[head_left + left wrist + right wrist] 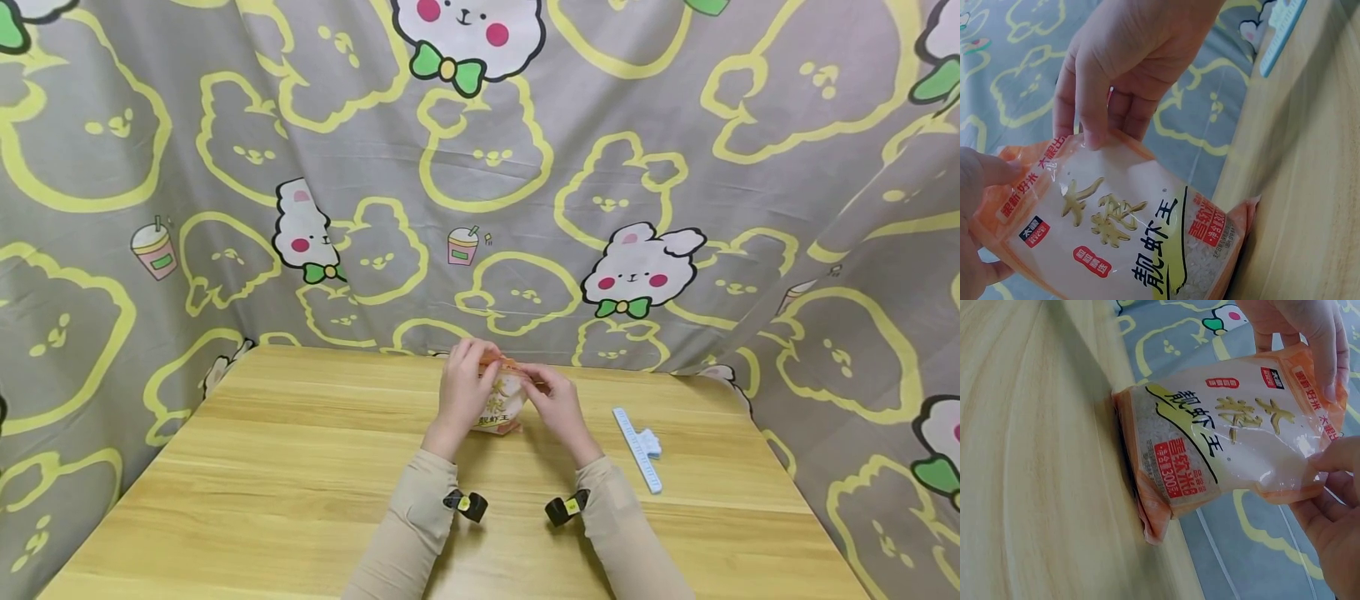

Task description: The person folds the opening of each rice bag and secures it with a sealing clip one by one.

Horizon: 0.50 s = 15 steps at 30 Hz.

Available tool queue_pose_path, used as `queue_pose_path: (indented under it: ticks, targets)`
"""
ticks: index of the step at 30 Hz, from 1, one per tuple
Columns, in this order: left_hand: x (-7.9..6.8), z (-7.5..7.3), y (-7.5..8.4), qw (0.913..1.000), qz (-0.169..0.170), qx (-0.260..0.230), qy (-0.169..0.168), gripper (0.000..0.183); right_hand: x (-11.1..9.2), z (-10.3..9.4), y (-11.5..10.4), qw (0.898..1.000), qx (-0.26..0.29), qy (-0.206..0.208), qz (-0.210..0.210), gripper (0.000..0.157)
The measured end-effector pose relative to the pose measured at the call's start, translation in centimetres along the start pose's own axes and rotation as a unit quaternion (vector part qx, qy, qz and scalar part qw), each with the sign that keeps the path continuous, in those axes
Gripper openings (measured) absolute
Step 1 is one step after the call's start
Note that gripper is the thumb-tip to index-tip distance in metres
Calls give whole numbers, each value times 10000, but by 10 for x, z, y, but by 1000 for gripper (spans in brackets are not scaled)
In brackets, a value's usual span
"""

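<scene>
A bag of rice, orange and clear plastic with gold and black characters, stands upright on the table, its lower edge on the wood. Grains show through a clear part near its bottom in both wrist views. My left hand pinches the bag's top left corner, thumb on the printed front. On the other side my right hand pinches the top right edge between thumb and fingers, as the right wrist view also shows. The orange top strip runs between the two hands.
To the right of the bag lies a light blue sealing clip with a long bar and a wider grip. The wooden table ends at a patterned grey curtain behind and at the sides. Black wrist cameras sit on both sleeves.
</scene>
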<state>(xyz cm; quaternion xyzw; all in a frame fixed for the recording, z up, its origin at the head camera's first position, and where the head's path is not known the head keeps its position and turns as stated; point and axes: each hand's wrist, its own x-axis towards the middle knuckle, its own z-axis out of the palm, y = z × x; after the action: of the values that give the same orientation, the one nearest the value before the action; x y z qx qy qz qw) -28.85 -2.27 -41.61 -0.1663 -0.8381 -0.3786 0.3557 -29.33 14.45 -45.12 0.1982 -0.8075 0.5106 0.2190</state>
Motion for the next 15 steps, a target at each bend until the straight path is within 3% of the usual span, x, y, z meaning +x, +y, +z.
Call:
queue_pose_path:
  ticks: [7,15]
  targets:
    - [0,-1,0,9999,-60,-43,-92,11,-1,0,2,9998,-48,-156,128,23]
    - [0,0,0,9999,-79,-54,-79,11,1,3,2,9999,-20,51,108,23]
